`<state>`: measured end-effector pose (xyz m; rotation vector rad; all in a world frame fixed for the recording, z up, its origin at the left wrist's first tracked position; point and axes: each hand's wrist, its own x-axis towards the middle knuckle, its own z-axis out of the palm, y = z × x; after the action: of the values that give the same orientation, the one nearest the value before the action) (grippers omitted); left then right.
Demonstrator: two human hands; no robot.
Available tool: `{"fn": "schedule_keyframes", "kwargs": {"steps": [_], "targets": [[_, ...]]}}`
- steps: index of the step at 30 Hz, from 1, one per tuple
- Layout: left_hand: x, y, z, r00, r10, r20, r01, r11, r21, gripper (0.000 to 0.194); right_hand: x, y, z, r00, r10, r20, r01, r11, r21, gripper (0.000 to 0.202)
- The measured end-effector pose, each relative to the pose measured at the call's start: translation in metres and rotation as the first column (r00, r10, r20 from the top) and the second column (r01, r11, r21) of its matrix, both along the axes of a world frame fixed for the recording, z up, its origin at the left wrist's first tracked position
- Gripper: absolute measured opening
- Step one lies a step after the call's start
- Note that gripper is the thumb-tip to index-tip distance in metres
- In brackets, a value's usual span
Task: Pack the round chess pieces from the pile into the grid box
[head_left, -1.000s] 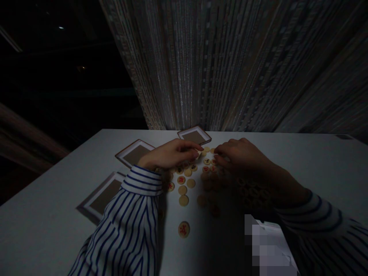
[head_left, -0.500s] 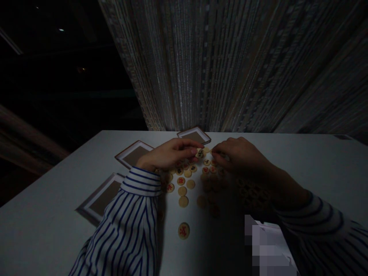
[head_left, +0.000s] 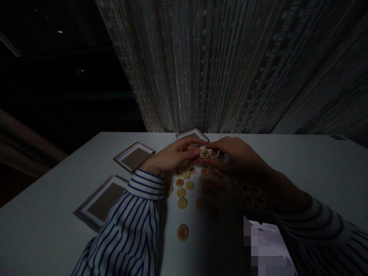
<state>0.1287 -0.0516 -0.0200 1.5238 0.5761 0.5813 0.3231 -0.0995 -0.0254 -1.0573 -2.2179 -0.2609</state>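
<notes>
Between my two hands, above the far part of the scattered pieces, is a round pale Chinese chess piece (head_left: 205, 153) with a black character facing me. The fingers and thumb of my left hand (head_left: 174, 154) pinch its left edge. From the other side, the closed fingertips of my right hand (head_left: 240, 155) grip its right edge. Under and in front of the hands lie several more round pieces. Among them are a red-marked piece (head_left: 179, 182), a blank-faced piece (head_left: 182, 203) and, nearest me, another red-marked piece (head_left: 182, 232). My right arm's shadow darkens the pieces on the right.
Three framed flat panels, near left (head_left: 99, 203), middle left (head_left: 133, 157) and far (head_left: 184, 134), rest on the white table (head_left: 51, 214). A chain-like dark object (head_left: 253, 197) lies beneath my right forearm. A partly blurred pale item (head_left: 273, 245) is at front right. String curtains (head_left: 201, 69) hang behind.
My right hand has moved left to meet the piece in my left hand. The piece has shifted slightly right and its black character now faces me more fully.
</notes>
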Motion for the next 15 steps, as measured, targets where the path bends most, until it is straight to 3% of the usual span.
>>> {"fn": "schedule_keyframes", "kwargs": {"steps": [15], "targets": [[0.0034,0.0008,-0.0011,1.0,-0.017,-0.019,0.017,1.0,0.01,0.033,0.0027,0.0004,0.0012,0.994,0.002,0.109,-0.008,0.998,0.055,0.027]]}}
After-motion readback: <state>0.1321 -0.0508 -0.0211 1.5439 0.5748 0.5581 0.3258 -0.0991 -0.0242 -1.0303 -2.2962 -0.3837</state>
